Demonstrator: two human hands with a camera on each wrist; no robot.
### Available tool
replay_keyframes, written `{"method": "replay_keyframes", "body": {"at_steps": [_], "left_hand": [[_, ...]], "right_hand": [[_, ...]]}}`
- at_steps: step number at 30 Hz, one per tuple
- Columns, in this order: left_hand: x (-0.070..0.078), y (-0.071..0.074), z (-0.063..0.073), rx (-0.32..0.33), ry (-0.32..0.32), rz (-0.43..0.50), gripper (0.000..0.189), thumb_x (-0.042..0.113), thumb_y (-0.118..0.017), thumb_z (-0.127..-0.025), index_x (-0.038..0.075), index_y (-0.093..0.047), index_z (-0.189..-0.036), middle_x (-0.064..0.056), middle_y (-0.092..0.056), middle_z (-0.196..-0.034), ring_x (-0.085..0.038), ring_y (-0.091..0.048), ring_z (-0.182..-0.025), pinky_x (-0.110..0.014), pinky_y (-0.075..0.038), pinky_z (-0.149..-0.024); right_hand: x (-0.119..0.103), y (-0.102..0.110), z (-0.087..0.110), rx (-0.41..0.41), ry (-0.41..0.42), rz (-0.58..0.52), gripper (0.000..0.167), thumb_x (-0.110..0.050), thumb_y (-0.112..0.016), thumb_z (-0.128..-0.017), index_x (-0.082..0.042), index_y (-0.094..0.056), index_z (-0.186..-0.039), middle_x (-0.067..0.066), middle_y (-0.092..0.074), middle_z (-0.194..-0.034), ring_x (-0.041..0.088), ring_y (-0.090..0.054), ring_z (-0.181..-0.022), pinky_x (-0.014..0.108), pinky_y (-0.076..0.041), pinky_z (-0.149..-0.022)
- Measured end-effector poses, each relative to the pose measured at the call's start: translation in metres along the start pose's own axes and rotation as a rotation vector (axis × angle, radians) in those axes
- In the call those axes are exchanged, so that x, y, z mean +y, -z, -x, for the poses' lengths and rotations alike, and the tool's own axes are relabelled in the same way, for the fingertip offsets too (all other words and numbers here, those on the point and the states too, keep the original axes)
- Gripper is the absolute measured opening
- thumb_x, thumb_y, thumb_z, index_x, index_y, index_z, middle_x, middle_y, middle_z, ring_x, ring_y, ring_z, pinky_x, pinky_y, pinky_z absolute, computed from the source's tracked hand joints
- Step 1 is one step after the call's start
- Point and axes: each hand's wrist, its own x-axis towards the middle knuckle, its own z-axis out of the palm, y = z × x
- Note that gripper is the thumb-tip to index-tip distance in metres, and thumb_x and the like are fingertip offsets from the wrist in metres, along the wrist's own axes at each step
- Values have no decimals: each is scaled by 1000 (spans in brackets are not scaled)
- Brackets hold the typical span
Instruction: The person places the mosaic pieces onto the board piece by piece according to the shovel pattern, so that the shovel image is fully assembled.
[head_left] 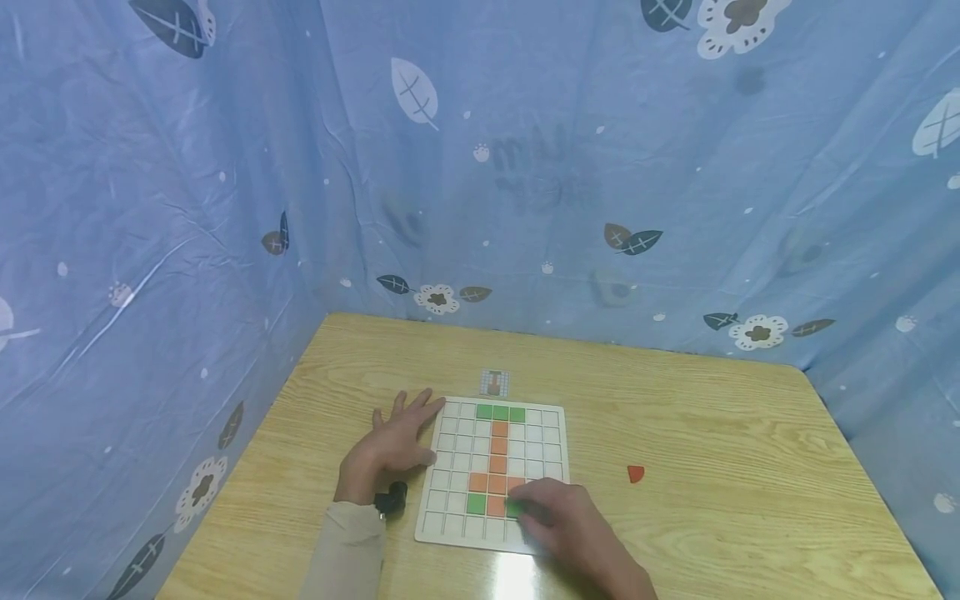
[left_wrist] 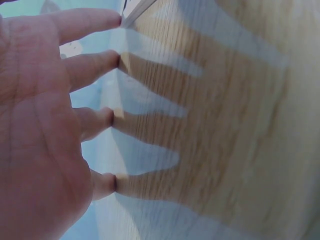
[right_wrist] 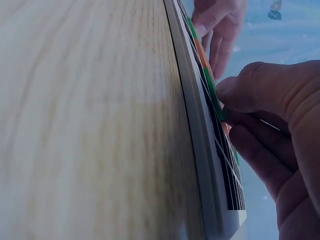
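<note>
A white grid board [head_left: 447, 481] lies on the table with green and orange square tiles on it. Three green tiles [head_left: 501, 412] form a row at its far edge, and orange tiles [head_left: 498, 446] run down its middle. My left hand [head_left: 393, 446] is spread at the board's left side; in the left wrist view its straight fingers [left_wrist: 92, 70] touch the tabletop, one at the board's corner. Near the board's close side my right hand [head_left: 566, 521] pinches a green tile [right_wrist: 214, 95] between thumb and fingertips, beside an orange tile [head_left: 496, 505] in the grid.
A small picture card [head_left: 494, 383] showing a tile pattern lies just beyond the board. To the right, a red wedge-shaped piece [head_left: 636, 474] rests on the wooden table [head_left: 735, 467]. Blue patterned curtains [head_left: 540, 208] hang along the table's back and sides.
</note>
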Motion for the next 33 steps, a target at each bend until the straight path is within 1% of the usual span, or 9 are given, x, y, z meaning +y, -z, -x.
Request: {"method": "replay_keyframes", "body": {"at_steps": [3,6,12,14,18,20,28,30,33], "left_hand": [[0,0,0,0,1,-7,95,7,-84,-82,15,-45,-168,-17,-25,-182,-55,-3,-168,-87,5,-124],[0,0,1,-1,1,-7,95,7,-84,-82,15,-45,-168,-17,-25,-182,-55,-3,-168,-87,5,-124],[-2,0,0,0,-2,-9,95,8,-85,-82,16,-45,-168,-17,-25,-182,-55,-3,-168,-88,5,-123],[-2,0,0,-3,-5,-12,95,8,-84,-82,16,-45,-168,-17,-25,-182,-55,-3,-168,-88,5,-123],[-2,0,-1,-8,-8,-14,95,9,-83,-83,16,-44,-169,-17,-24,-182,-55,-2,-168,-88,4,-124],[-2,0,-1,-9,-10,-11,95,9,-83,-83,16,-44,-169,-17,-24,-182,-55,-2,-168,-88,5,-124],[-1,0,-1,1,-13,-7,95,8,-84,-82,15,-45,-168,-18,-25,-182,-56,-3,-168,-88,6,-123],[-1,0,-1,2,-11,-5,95,8,-84,-82,15,-45,-168,-18,-25,-182,-56,-4,-168,-88,6,-123],[-1,0,0,2,-9,-8,95,8,-84,-82,15,-45,-168,-18,-26,-182,-56,-4,-168,-88,5,-123]], "right_hand": [[-1,-1,0,3,-12,-9,36,8,-82,-83,-14,-83,-111,-6,-83,-107,6,-77,-97,14,-60,-89],[-1,-1,0,-2,-37,-24,36,8,-82,-84,-14,-83,-112,-5,-83,-108,6,-77,-96,17,-62,-87],[-2,0,2,-39,-171,-80,36,2,-81,-89,-23,-83,-115,-13,-81,-110,1,-73,-94,24,-64,-85],[0,3,2,-37,-159,-89,37,2,-81,-88,-23,-83,-115,-13,-81,-110,4,-75,-96,27,-65,-85],[3,11,-2,-14,-83,-90,36,4,-84,-85,-16,-83,-115,-7,-84,-111,14,-81,-101,33,-68,-89],[4,15,-3,-8,-81,-90,36,3,-86,-84,-13,-83,-116,-5,-85,-111,17,-82,-104,35,-68,-91],[11,38,1,-22,-232,-112,34,-20,-91,-89,-20,-84,-121,-11,-83,-119,8,-77,-114,27,-61,-104],[13,45,5,-38,-279,-142,33,-26,-90,-91,-21,-83,-123,-13,-82,-122,6,-75,-117,25,-58,-106],[17,55,11,-53,-348,-224,34,-26,-89,-92,-21,-82,-126,-11,-81,-125,7,-73,-121,22,-55,-109]]}}
